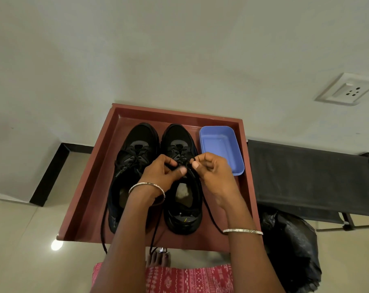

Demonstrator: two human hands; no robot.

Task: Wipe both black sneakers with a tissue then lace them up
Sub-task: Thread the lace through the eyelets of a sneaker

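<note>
Pale wall (179,49), socket (346,89), glossy beige floor (21,240)

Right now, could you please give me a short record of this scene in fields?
surface: red-brown tray
left sneaker: on the tray, toe pointing away
right sneaker: beside it, facing the same way
lace: loose strand trailing from the right sneaker towards the near edge
left hand: pinches at the laces over the right sneaker's tongue
right hand: pinches a lace end
blue tub: on the tray, right of the sneakers
</note>
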